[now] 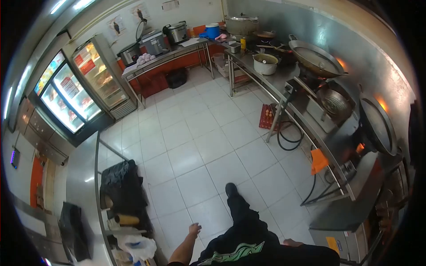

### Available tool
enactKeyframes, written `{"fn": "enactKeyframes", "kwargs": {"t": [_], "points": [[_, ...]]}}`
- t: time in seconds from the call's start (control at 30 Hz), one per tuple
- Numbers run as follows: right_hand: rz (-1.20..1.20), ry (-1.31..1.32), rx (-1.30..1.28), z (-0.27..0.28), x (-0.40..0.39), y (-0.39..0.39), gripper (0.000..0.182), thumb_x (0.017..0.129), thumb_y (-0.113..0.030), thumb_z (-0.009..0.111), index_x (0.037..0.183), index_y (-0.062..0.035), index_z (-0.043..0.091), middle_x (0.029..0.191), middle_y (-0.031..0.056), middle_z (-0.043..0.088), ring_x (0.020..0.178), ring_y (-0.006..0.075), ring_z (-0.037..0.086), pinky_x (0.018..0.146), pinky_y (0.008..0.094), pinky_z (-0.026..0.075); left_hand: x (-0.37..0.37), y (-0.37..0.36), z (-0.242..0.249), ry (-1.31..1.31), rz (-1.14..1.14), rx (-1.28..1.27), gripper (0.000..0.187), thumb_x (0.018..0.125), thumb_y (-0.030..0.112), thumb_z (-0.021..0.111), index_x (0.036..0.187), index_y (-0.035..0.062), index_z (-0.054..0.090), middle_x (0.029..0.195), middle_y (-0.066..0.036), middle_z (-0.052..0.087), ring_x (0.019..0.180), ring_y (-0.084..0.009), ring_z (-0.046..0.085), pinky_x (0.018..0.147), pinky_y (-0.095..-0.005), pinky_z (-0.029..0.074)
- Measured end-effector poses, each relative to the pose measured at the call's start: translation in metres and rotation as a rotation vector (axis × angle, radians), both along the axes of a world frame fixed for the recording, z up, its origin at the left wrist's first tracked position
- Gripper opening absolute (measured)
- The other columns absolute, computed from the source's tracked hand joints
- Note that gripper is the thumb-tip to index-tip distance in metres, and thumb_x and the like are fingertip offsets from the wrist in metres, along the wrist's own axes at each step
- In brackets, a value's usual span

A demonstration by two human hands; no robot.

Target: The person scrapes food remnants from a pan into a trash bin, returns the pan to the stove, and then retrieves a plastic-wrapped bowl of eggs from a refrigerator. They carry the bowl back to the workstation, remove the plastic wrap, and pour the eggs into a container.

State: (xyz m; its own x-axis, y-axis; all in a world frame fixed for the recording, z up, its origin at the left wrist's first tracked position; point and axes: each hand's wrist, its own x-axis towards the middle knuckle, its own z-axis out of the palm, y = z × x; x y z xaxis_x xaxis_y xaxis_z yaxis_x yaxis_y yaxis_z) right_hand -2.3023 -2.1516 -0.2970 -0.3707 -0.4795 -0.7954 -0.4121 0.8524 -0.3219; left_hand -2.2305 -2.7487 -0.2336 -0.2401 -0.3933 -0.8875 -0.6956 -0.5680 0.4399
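My left hand (194, 229) hangs low beside my body over the white floor tiles, fingers loosely apart and holding nothing. Of my right hand (293, 242) only a small part shows above my dark shirt, near the front of the stove counter; whether it grips anything is hidden. My dark trouser leg and shoe (231, 190) step forward on the floor. The nearest things to the left hand are a black bag (120, 181) and a white plastic bag (135, 244) under the steel counter (82, 177).
A steel cooking line runs along the right with a large wok (316, 58), another wok (377, 125) over flames, a white pot (265, 64) and an egg tray (267, 116) below. Glass-door fridges (71, 95) stand left. A far table (166, 55) holds rice cookers.
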Motion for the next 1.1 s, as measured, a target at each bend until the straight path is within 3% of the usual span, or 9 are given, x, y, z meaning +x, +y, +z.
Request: {"fn": "enactKeyframes", "kwargs": {"t": [0.07,0.13,0.17,0.27,0.4,0.6,0.77,0.97,1.1], "points": [[-0.269,-0.174,0.23,0.009,-0.056,-0.043,0.028,0.068,-0.03,0.055,0.071,-0.003,0.058,0.088,0.0177,0.056,0.083,0.0281,0.054,0.065,0.0403,0.045,-0.08,-0.044,0.004,0.081,0.012,-0.047,0.032,0.08,0.021,0.049,0.109,0.0072,0.047,0.098,-0.011,0.056,0.09,-0.0228,0.054,0.075,-0.036,0.042],[0.018,-0.123,-0.15,-0.049,-0.11,-0.041,0.038,0.066,-0.037,0.056,0.079,-0.002,0.058,0.088,0.0172,0.057,0.088,0.032,0.053,0.072,0.044,0.042,-0.153,-0.069,-0.002,0.098,-0.005,-0.085,0.031,0.081,0.021,0.049,0.108,0.007,0.047,0.098,-0.013,0.056,0.091,-0.023,0.054,0.073,-0.0369,0.042],[0.29,-0.125,-0.323,0.021,-0.172,-0.088,0.033,0.067,-0.031,0.056,0.082,-0.001,0.058,0.09,0.019,0.057,0.088,0.0356,0.053,0.07,0.0444,0.042,-0.179,-0.083,-0.009,0.084,-0.04,-0.08,0.031,0.081,0.02,0.048,0.108,0.0066,0.048,0.098,-0.013,0.056,0.091,-0.0228,0.054,0.072,-0.0373,0.043],[-0.13,0.273,-0.279,-0.024,-0.292,-0.197,0.023,0.071,-0.019,0.051,0.086,-0.0026,0.058,0.086,0.0187,0.057,0.081,0.0355,0.053,0.069,0.0411,0.043,-0.25,-0.133,-0.012,0.006,0.076,0.069,0.028,0.08,0.02,0.048,0.105,0.0086,0.05,0.088,-0.009,0.058,0.076,-0.0174,0.057,0.059,-0.0305,0.043],[-0.476,0.479,-0.483,0.072,-0.621,-0.492,0.023,0.073,-0.017,0.049,0.088,-0.0008,0.056,0.081,0.0159,0.059,0.07,0.0273,0.057,0.062,0.0352,0.045,-0.343,-0.184,0.003,0.066,0.079,0.06,0.026,0.08,0.022,0.048,0.102,0.009,0.051,0.073,-0.005,0.055,0.059,-0.0145,0.05,0.053,-0.0308,0.039],[-0.738,0.136,-1.075,0.216,-0.804,-0.68,0.026,0.08,-0.021,0.052,0.099,-0.0028,0.052,0.071,0.0054,0.057,0.062,0.0124,0.054,0.058,0.0246,0.044,-0.377,-0.314,-0.066,-0.052,0.026,0.097,0.027,0.081,0.023,0.046,0.103,0.0076,0.05,0.076,-0.007,0.057,0.066,-0.0173,0.054,0.055,-0.0326,0.041],[-0.528,0.296,-0.772,0.164,-0.886,-0.728,0.03,0.078,-0.023,0.055,0.102,-0.0048,0.052,0.081,0.0106,0.061,0.072,0.0175,0.058,0.065,0.0278,0.046,-0.535,-0.42,-0.068,0.024,-0.147,0.074,0.03,0.081,0.023,0.045,0.106,0.0082,0.048,0.083,-0.007,0.057,0.073,-0.0172,0.054,0.06,-0.0329,0.041],[-1.041,0.2,-0.851,0.206,-0.99,-0.703,0.033,0.077,-0.02,0.058,0.105,-0.005,0.05,0.081,0.0117,0.06,0.073,0.0176,0.058,0.066,0.0285,0.045,-0.872,-0.473,-0.012,0.101,-0.294,-0.013,0.033,0.08,0.022,0.045,0.11,0.0083,0.046,0.087,-0.007,0.058,0.08,-0.0171,0.054,0.067,-0.0336,0.041],[-1.129,0.751,-0.864,0.219,-1.138,-0.682,0.032,0.074,-0.017,0.059,0.101,-0.0035,0.05,0.075,0.0115,0.056,0.066,0.0222,0.055,0.062,0.0311,0.044,-1.028,-0.519,0.014,0.174,-0.298,-0.118,0.033,0.084,0.024,0.041,0.113,0.0088,0.043,0.099,-0.01,0.055,0.088,-0.0181,0.053,0.073,-0.0306,0.041]]}}
